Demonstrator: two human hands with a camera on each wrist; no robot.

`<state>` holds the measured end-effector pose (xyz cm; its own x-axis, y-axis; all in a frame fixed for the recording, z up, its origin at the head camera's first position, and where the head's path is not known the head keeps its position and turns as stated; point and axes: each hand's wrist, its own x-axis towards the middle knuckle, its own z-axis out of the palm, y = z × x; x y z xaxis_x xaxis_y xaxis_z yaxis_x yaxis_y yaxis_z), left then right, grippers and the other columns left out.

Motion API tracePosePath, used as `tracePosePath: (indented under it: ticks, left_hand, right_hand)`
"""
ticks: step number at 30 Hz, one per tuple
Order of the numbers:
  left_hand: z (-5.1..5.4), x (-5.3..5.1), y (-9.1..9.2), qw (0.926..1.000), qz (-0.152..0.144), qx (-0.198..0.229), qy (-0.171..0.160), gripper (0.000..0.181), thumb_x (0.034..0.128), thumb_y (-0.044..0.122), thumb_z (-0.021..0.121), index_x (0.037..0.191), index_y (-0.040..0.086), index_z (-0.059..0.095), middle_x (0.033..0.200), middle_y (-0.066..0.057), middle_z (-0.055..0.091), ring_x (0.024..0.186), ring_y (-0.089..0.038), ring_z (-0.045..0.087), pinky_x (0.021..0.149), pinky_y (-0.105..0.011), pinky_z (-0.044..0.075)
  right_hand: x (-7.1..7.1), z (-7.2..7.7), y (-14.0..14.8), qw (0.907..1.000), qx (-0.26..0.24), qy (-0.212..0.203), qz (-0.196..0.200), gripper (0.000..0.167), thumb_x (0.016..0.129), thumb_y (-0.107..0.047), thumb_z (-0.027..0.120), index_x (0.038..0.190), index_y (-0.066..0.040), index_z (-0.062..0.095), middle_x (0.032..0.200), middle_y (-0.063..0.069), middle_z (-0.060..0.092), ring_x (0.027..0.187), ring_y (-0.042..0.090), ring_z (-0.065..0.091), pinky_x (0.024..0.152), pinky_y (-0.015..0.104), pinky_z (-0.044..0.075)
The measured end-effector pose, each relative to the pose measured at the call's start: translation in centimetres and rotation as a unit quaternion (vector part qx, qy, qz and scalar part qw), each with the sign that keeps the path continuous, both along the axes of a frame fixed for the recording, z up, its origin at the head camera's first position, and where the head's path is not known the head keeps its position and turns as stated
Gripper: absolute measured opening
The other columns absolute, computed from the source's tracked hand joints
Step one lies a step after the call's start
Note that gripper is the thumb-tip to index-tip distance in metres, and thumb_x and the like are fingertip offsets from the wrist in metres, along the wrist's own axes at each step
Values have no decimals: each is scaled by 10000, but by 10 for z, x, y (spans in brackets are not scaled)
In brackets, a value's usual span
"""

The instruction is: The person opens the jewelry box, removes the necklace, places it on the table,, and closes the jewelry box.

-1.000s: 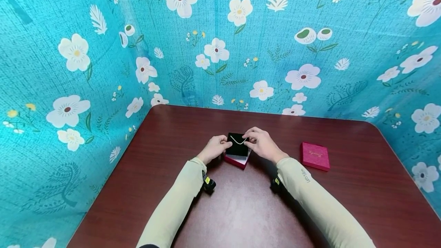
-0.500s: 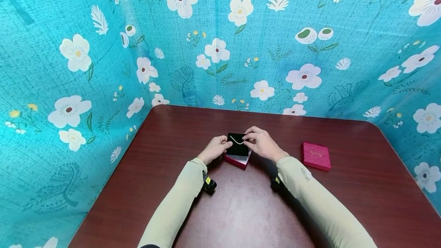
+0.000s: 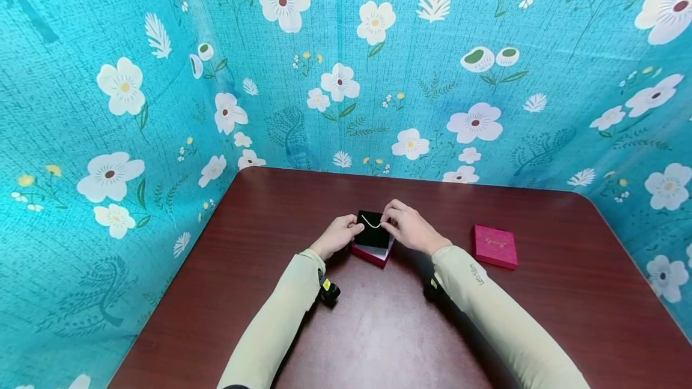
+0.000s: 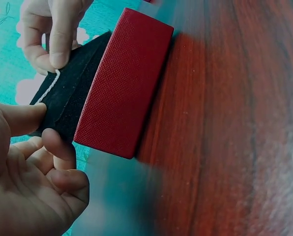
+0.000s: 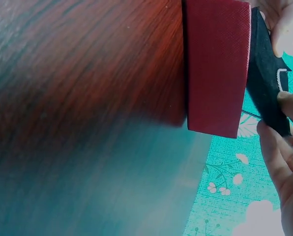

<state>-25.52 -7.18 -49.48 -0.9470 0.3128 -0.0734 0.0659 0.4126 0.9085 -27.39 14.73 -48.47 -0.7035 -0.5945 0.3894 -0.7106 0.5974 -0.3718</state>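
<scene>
You've got a small, square black pad [image 3: 373, 238] up between your two hands, over the far part of a little red box [image 3: 369, 255] in the middle of the bench [image 3: 373, 329]. The pad looks soft and matte, kind of velvety, and it's fairly thick when you see it side-on from the wrists. Across its face runs a thin pale cord [image 3: 370, 223], sagging in a shallow curve between the left and right sides. Up close it looks twisted, like fine rope or a chain; can't tell which.

Your left hand [image 3: 336, 236] pinches the pad's left edge, thumb on top near one end of the cord, with hardly any gap between the fingers. Your right hand [image 3: 409, 228] is at the right edge, thumb and finger nearly together on the cord's right end. I can't tell if they've got the pad as well.

The box stands turned a bit, one corner toward you, with a textured red side and a pale inside peeking out past the pad's near edge. The pad is tilted in the wrist views, and I can't tell if it touches the rim. Your red lid [image 3: 494, 247] lies well off to the right, gold lettering up.
</scene>
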Motion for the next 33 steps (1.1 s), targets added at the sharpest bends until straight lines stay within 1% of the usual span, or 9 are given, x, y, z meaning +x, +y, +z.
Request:
tracePosePath:
  ticks: [5,8,11,13,17,21,25,33]
  left_hand:
    - [0,1,-1,10000,-30,-64,-5,240,971,155,531,768,62,442,628,4,416,615,-146,459,549,-258,362]
    - [1,2,-1,9999,-59,-94,-54,243,975,164,530,776,59,439,625,-5,414,594,-146,448,521,-261,358]
    - [1,2,-1,9998,-79,-133,-78,241,977,165,528,776,65,438,632,-9,425,593,-147,449,514,-263,361]
    - [1,3,-1,9999,-90,-137,-53,239,977,160,525,774,68,437,639,-12,430,600,-147,453,520,-264,363]
    - [1,2,-1,9998,-93,-146,25,241,978,149,521,766,71,435,642,-9,425,603,-141,452,532,-259,362]
    - [-1,1,-1,9999,-89,-136,34,237,978,147,522,768,76,439,633,-2,418,579,-136,438,507,-256,362]
    - [-1,1,-1,9999,-85,-78,43,236,978,144,523,771,70,437,628,-4,408,562,-136,426,495,-259,359]
    - [-2,1,-1,9999,-66,-71,131,255,980,142,520,760,64,415,602,3,374,471,-138,392,486,-260,358]
  right_hand:
    - [-1,-3,0,9999,-38,76,-100,59,898,-141,658,892,-152,599,998,-17,511,744,76,506,675,256,484]
    - [-1,-3,0,9993,29,346,-137,51,899,-141,655,898,-146,605,973,-8,529,808,110,498,720,283,471]
    - [-1,0,0,9976,102,678,-126,56,880,-109,672,895,-129,621,918,2,554,849,151,491,758,317,460]
    - [-1,3,1,9969,98,779,-91,75,862,-81,686,899,-115,631,895,9,568,851,162,500,769,328,468]
    - [0,4,1,9971,76,756,-44,107,848,-59,699,940,-91,654,894,19,589,841,154,534,764,322,492]
    - [-1,4,1,9968,191,771,-4,111,862,-59,684,972,-67,674,916,40,595,866,166,546,784,321,493]
    - [-3,4,0,9960,298,846,-3,79,856,-45,683,931,-65,670,911,48,586,874,180,541,797,325,487]
    - [-2,6,0,9943,430,976,-7,90,820,-33,704,887,-66,654,862,39,586,808,174,542,741,321,502]
